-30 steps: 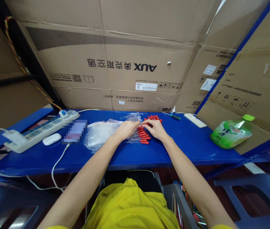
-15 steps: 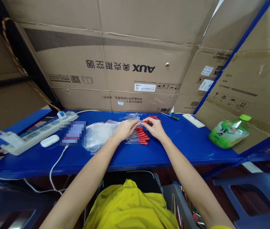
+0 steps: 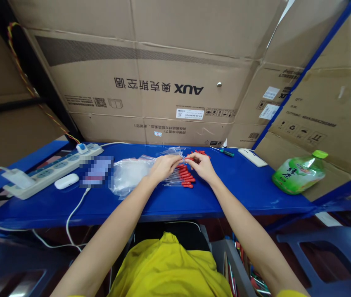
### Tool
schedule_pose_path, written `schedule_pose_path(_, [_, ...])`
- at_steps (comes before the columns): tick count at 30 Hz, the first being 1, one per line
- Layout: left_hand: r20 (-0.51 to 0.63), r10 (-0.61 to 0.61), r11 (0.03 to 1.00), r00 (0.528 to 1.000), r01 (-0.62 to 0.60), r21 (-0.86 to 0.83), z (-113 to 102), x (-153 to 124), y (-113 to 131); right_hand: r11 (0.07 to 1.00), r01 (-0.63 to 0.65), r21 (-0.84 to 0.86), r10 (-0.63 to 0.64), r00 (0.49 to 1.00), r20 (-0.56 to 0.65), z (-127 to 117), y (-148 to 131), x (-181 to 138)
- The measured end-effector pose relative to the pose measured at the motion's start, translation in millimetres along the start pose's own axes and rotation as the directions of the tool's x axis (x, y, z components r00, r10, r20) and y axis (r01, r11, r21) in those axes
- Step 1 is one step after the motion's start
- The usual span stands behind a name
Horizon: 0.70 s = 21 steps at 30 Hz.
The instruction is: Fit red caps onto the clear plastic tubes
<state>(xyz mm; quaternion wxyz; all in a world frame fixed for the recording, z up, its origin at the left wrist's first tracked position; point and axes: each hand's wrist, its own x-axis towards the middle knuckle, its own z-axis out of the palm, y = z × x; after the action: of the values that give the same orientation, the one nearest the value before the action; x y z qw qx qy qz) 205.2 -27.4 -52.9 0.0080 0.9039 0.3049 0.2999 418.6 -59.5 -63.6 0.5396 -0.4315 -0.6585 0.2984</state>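
My left hand is closed in a pinch on a thin clear glass tube, most of which the fingers hide. Opposite it, my right hand pinches a small red rubber bulb at the tube's end. Whether the bulb sits on the tube is too small to tell. Just below the hands lies a row of droppers, clear tubes with red bulbs pointing right. Loose clear tubes are piled behind my left hand. More red bulbs lie behind my right hand.
Clear plastic bags lie left of the hands, beside a blurred phone, a white earbud case and a power strip. To the right are a green-handled screwdriver, a white device and a green-tea bottle. Cardboard stands behind.
The whole view has shifted slightly. Both hands stay together in nearly the same pinch over the droppers; nothing else has visibly moved.
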Motion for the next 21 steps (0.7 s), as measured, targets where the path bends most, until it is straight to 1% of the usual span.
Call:
schedule_pose_path(5, [0.05,-0.008,0.997,0.999,0.005,0.072,1,-1,-2,0.996,0.031,-0.089,-0.029,0.999,0.019,-2,4,0])
schedule_pose_path(8, [0.085,-0.001,0.993,0.996,-0.009,0.114,0,0,-1,0.973,0.108,-0.203,-0.102,0.994,0.043,-5,7,0])
schedule_pose_path(13, [0.126,-0.016,0.986,0.992,-0.006,0.168,-3,0,4,0.901,0.242,-0.359,-0.216,0.97,0.111,-10,7,0])
schedule_pose_path(16, [0.11,-0.028,0.988,0.994,0.011,0.152,-1,0,4,0.89,0.268,-0.37,-0.241,0.963,0.119,-11,6,-1])
schedule_pose_path(21, [0.065,-0.075,0.996,0.995,0.072,0.047,1,0,5,0.923,0.217,-0.318,-0.211,0.976,0.054,-8,5,1])
